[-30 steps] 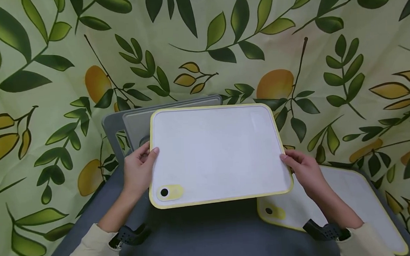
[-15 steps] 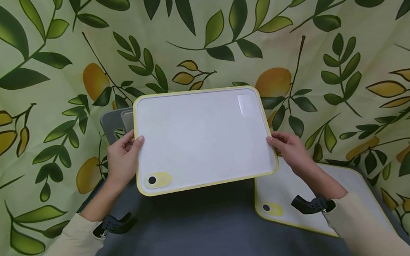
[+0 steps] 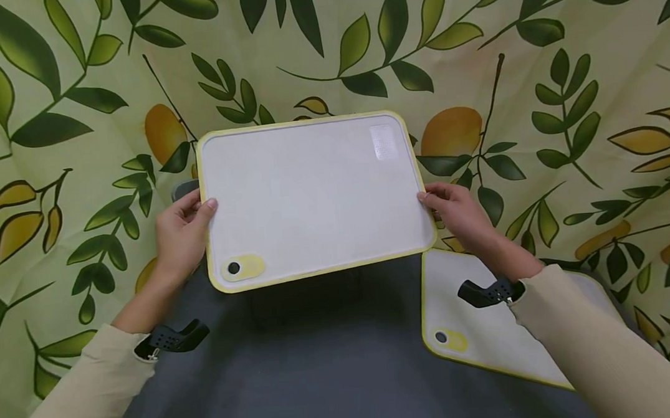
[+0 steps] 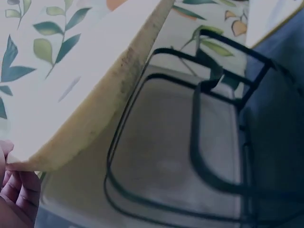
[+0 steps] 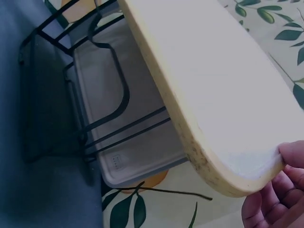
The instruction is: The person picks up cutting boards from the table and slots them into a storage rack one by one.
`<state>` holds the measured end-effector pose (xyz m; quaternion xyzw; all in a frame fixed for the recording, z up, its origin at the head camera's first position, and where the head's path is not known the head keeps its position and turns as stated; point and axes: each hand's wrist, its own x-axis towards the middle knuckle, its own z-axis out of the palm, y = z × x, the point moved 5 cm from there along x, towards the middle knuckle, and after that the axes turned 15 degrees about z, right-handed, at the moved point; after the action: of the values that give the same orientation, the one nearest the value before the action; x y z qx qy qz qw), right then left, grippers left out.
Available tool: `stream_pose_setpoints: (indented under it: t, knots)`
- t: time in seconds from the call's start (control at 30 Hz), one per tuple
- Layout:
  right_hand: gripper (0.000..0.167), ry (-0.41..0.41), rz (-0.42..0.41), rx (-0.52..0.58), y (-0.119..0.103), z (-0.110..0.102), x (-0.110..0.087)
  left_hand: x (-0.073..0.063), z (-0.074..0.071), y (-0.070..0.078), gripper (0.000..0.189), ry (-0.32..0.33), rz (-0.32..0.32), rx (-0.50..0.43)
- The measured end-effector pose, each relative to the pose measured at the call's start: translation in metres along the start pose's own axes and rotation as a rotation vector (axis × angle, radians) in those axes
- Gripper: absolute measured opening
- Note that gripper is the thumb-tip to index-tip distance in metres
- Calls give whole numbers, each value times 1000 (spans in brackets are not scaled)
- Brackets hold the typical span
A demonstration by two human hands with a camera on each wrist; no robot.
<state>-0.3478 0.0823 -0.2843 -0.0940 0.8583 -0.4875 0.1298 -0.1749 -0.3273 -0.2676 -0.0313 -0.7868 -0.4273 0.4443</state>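
Note:
Both hands hold up a white cutting board (image 3: 312,197) with a yellow rim and a yellow handle patch at its lower left. The left hand (image 3: 180,234) pinches its left edge, thumb on the front face and fingers behind. At the opposite edge the right hand (image 3: 460,215) pinches it the same way. The board leans back slightly, its right side higher. Below and behind it, both wrist views show a black wire rack (image 4: 195,128) with a grey board (image 4: 161,137) standing in it. In the head view the held board hides nearly all of the rack and grey board.
A second white board with a yellow rim (image 3: 500,326) lies on the dark table (image 3: 319,359) at the right, partly under the right forearm. A leaf-patterned cloth (image 3: 328,53) hangs close behind the table. Each wrist wears a black strap (image 3: 178,336).
The held cutting board has risen and moved left and its right side tilts up more. Both hands travel with it, keeping their pinch. More of the grey board behind is now covered.

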Motion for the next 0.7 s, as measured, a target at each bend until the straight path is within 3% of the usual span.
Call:
stream_pose_setpoints:
  t: [0.27,0.7]
  knots:
    - [47,5,-9,103,-25,10,17,17,-13,-6,38,49,-25,48]
    - [40,45,-29,147,-38,23,40,30,-25,-17,39,88,-66,79]
